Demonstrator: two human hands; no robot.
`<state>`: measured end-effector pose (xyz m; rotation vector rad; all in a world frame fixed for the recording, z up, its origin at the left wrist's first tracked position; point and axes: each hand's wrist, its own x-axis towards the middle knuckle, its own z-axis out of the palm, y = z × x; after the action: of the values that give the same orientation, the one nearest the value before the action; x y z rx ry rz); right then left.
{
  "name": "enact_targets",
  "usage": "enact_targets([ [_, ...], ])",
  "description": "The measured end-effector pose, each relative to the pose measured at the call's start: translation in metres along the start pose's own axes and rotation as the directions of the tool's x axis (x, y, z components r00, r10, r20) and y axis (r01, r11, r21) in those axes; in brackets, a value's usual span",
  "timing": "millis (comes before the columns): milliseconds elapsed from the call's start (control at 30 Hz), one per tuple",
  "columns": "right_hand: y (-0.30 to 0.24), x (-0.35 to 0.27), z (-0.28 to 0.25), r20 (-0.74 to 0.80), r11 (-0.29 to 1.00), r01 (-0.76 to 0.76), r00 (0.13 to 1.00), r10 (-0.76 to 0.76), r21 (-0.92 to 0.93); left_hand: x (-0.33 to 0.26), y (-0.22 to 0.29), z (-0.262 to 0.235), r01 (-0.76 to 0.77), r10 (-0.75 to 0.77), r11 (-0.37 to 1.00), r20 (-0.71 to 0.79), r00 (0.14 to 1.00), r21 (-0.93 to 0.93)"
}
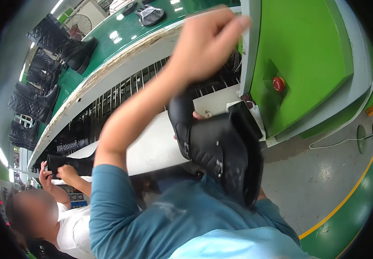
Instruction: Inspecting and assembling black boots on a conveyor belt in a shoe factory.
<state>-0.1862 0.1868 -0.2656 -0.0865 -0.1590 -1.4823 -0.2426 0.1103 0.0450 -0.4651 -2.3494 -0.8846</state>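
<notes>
Black boot [214,144] with quilted diamonds, teal shirt [147,224], green machine panel [303,52], red button [278,84], yellow floor line [346,201]

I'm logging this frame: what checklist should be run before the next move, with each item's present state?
1. Right hand on the black, leather-like boot with quilted panel: ok, fingers show at its edge.
2. Right hand's full grip: cannot tell, mostly hidden behind the boot.
3. Left hand apart from that boot: ok, raised beyond it.
4. Left hand empty: cannot tell, blurred.
5. Round red button on the green panel untouched: ok.
6. Co-worker's hands clear: ok, at another dark boot.
</notes>
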Motion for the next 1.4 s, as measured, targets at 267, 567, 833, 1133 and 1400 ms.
enact_targets([
  [267,0.016,0.016,-0.04,-0.425,0.906,0.219,0.826,-0.37,-0.362,0.181,-0.175,-0.009,0.107,-0.197,0.688,0.043,0.979,0.718],
  [567,0.017,0.019,-0.057,-0.454,0.961,0.102,0.865,-0.212,-0.256,0.209,-0.274,-0.013,-0.07,-0.111,0.455,0.135,0.985,0.888],
  [833,0.005,0.015,-0.053,-0.387,0.934,0.157,0.878,-0.281,-0.321,0.081,-0.197,-0.154,0.282,-0.029,0.826,-0.462,0.887,0.489],
  [1133,-0.009,-0.002,-0.053,-0.235,0.957,0.086,0.96,-0.154,-0.277,-0.144,-0.098,-0.263,0.207,0.461,0.727,-0.69,0.558,0.654],
  [1400,-0.033,-0.01,-0.048,0.032,0.979,-0.2,0.979,0.201,-0.038,-0.255,-0.091,-0.108,0.364,-0.519,0.854,-0.631,0.576,-0.371],
])
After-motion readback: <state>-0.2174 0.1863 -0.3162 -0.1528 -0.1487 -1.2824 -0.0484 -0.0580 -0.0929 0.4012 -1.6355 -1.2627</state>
